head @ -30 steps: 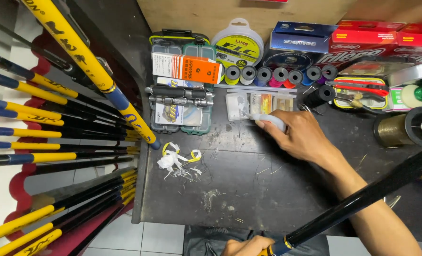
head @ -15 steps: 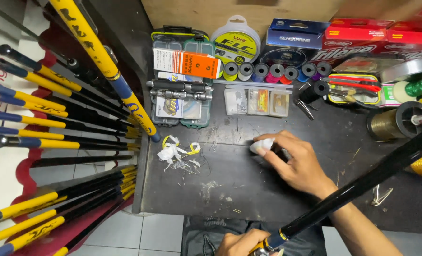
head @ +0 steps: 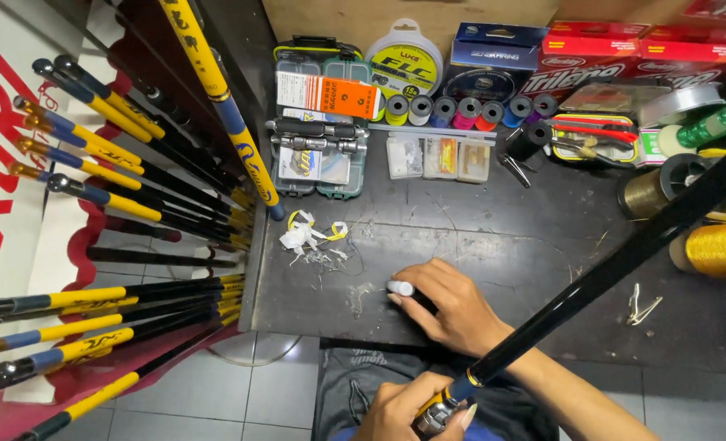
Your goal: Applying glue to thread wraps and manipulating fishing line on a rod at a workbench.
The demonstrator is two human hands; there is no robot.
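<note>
My right hand (head: 452, 309) rests on the dark worktop (head: 493, 245) near its front edge, closed around a small white cylinder-shaped piece (head: 401, 287) that pokes out past the fingertips. My left hand (head: 408, 408) sits low in front of me and grips the butt end of a long black fishing rod (head: 616, 265), which runs diagonally up to the right over the table. A gold band marks the rod just above that grip.
White and yellow scraps (head: 310, 235) lie left of the right hand. At the back stand tackle boxes (head: 318, 167), small clear boxes (head: 438, 158), thread spools (head: 461, 110) and line packages. Gold spools (head: 718, 249) sit right. Racked yellow-black rods (head: 118, 188) fill the left.
My right hand has drawn back from the small clear boxes at the rear to the front of the table, carrying the white piece. The left hand has kept its hold on the rod.
</note>
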